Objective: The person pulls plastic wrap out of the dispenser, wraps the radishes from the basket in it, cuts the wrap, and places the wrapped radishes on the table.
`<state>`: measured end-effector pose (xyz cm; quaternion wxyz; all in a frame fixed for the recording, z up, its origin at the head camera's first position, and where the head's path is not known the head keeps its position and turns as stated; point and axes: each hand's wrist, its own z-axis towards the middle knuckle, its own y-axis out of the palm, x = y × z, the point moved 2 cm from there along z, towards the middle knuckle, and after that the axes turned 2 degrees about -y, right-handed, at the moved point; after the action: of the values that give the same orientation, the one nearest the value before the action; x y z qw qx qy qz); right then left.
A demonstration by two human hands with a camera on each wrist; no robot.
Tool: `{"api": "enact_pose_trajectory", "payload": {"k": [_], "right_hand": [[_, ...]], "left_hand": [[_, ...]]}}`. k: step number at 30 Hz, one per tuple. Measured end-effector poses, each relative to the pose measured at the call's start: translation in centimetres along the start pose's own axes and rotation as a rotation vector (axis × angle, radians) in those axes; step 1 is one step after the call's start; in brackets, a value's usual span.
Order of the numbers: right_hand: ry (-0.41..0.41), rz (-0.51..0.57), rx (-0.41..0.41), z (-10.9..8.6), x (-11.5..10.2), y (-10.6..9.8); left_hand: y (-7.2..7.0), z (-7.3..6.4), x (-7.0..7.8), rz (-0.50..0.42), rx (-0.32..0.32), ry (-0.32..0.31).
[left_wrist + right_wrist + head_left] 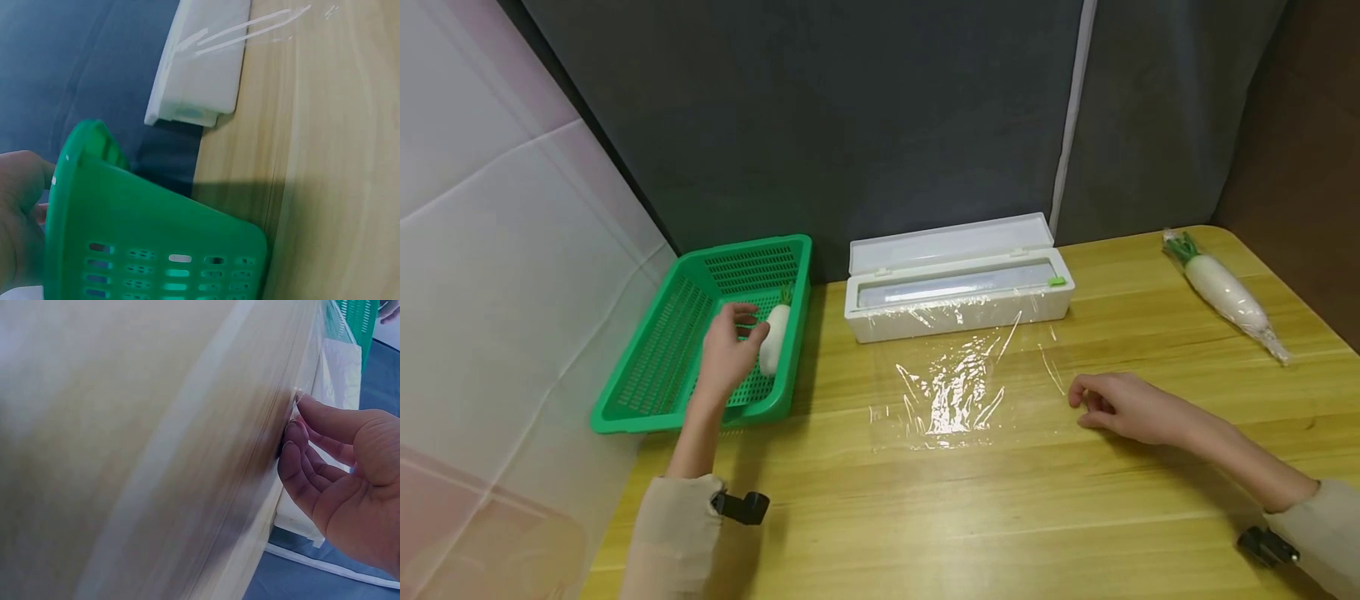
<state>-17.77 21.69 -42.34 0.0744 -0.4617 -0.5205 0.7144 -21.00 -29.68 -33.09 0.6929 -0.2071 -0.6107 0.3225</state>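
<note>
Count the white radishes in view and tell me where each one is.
2. One white radish lies in the green basket on the table's left, at the left hand. One wrapped radish lies on the table at far right. None seems hidden.

In my left wrist view the green basket [150, 231] hides most of my left hand [19, 212], so its fingers and the radish don't show there. The dispenser box [203, 69] runs off the top edge. In my right wrist view the table [125, 450] is a blur (grain unreadable).
</note>
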Motion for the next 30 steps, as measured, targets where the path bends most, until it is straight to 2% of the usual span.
{"api": "enact_pose_trajectory", "payload": {"k": [4,13,16,30], "right_hand": [[0.004,-0.007,0.002,0.0,-0.1,0.0],[-0.004,-0.011,0.006,0.1,0.0,-0.1],[-0.002,-0.011,0.004,0.1,0.1,-0.1],[0.01,0.009,-0.01,0.2,0.0,-0.1]], "left_hand": [[0.0,1.1,-0.7,0.003,-0.042,-0.058],[0.4,3.0,-1.4,0.019,-0.193,-0.182],[0.5,3.4,-1.6,0.025,-0.24,-0.203],[0.9,5.2,-2.4,0.075,-0.383,-0.328]]}}
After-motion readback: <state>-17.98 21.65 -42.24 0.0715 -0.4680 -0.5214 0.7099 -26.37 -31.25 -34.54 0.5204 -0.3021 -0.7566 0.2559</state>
